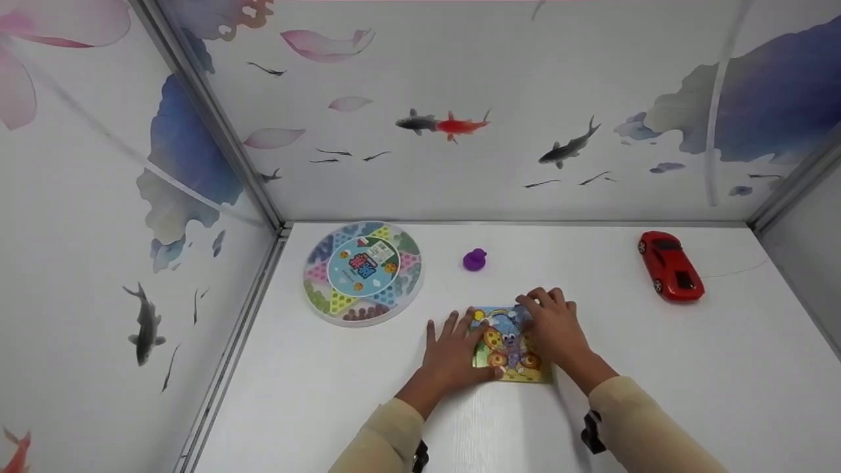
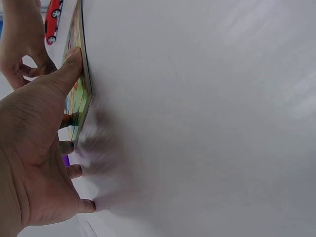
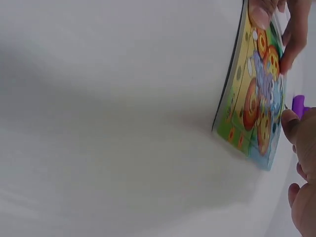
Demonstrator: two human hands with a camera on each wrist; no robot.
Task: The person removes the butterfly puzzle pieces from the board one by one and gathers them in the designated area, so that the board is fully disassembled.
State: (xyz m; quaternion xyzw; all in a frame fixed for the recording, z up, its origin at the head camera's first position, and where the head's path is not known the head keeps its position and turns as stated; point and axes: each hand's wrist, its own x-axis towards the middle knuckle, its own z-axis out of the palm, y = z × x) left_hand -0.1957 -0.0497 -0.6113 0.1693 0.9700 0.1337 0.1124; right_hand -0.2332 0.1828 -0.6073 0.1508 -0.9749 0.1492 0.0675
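Behind puzzle board: purple duck, apart; both grips flat, prob. pressing board.

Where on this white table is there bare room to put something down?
Bare patches: between the puzzle board and the red toy car, the near right corner, and the near left below the round game board. It is crowded mid-table, where the left hand and right hand rest on the puzzle, behind it the purple toy.

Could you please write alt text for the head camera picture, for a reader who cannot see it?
Two hands, left and right, rest on a colourful puzzle board lying on a white table. Behind it are a round game board, a purple toy and a red car.
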